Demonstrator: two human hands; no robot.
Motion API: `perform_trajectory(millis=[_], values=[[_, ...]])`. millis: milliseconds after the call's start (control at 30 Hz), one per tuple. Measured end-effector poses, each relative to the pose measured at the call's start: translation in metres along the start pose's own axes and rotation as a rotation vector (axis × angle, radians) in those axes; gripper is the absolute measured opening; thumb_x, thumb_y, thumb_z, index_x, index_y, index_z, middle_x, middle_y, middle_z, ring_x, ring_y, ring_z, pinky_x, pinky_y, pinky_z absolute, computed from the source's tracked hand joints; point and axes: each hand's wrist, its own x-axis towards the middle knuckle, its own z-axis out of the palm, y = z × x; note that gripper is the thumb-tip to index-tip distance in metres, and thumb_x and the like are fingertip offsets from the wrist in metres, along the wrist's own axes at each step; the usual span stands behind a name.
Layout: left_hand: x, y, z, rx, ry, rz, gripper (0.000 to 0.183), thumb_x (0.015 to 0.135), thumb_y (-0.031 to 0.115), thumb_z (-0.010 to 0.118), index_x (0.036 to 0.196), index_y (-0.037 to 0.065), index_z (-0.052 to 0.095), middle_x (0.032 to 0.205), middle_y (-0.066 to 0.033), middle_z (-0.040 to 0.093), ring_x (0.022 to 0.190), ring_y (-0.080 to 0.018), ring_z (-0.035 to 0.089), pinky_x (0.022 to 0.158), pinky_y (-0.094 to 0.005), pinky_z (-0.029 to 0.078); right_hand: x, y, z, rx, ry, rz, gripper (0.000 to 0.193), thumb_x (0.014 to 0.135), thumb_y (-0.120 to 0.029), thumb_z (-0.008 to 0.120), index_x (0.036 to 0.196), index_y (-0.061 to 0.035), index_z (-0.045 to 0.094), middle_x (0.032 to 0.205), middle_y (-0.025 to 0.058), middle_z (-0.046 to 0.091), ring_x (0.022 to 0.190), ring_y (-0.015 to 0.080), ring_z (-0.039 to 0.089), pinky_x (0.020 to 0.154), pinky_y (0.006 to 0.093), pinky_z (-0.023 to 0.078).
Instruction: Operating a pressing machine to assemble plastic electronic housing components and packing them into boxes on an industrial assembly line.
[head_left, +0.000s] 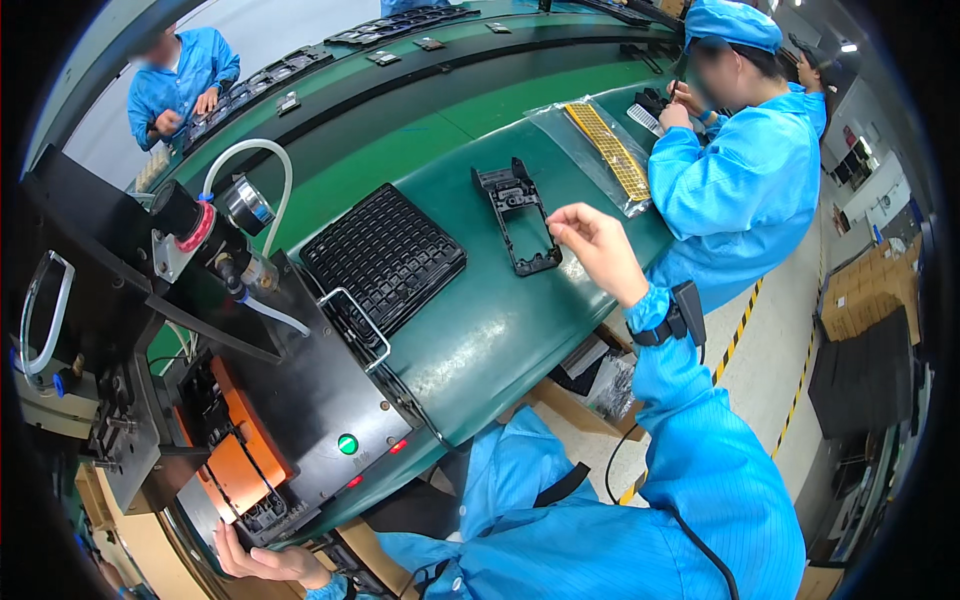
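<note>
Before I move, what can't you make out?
In the head view:
Whether the right hand grips the black frame: it covers that edge.
Black part: partly hidden by the orange cover.
Gauge reading: too small, angled.
Blue garment, top: mostly cut off by the upper edge.

Beside the left hand (pixel 268 565), its blue sleeve (pixel 328 587) was cut off by the lower edge; beyond the right hand (pixel 600 245), a co-worker's face (pixel 712 74) was blurred
</note>
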Motion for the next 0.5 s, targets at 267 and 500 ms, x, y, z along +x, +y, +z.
perform_trajectory(millis=[267, 500], values=[[0.001, 0.002, -0.002, 0.027, -0.011, -0.034, 0.052, 0.1, 0.032, 0.025, 0.118, -0.004, 0.058, 0.125, -0.0141, 0.056, 0.122, -0.0285, 0.045, 0.105, -0.0424, 0.03, 0.053, -0.002, -0.006, -0.255, -0.107, -0.106, 0.016, 0.088, -0.008, 0.064, 0.1, 0.0027, 0.066, 0.086, 0.0105, 0.07, 0.08, 0.0156, 0.067, 0.075, 0.0291, 0.053], [-0.003, -0.001, 0.002, 0.022, 0.03, -0.072, 0.054, 0.099, 0.034, 0.025, 0.118, -0.005, 0.058, 0.124, -0.0148, 0.056, 0.123, -0.0301, 0.045, 0.106, -0.0437, 0.031, 0.091, 0.01, -0.002, -0.57, -0.261, -0.483, 0.013, 0.089, -0.008, 0.059, 0.096, 0.0017, 0.064, 0.091, 0.0176, 0.065, 0.087, 0.0346, 0.064, 0.078, 0.0388, 0.051]])
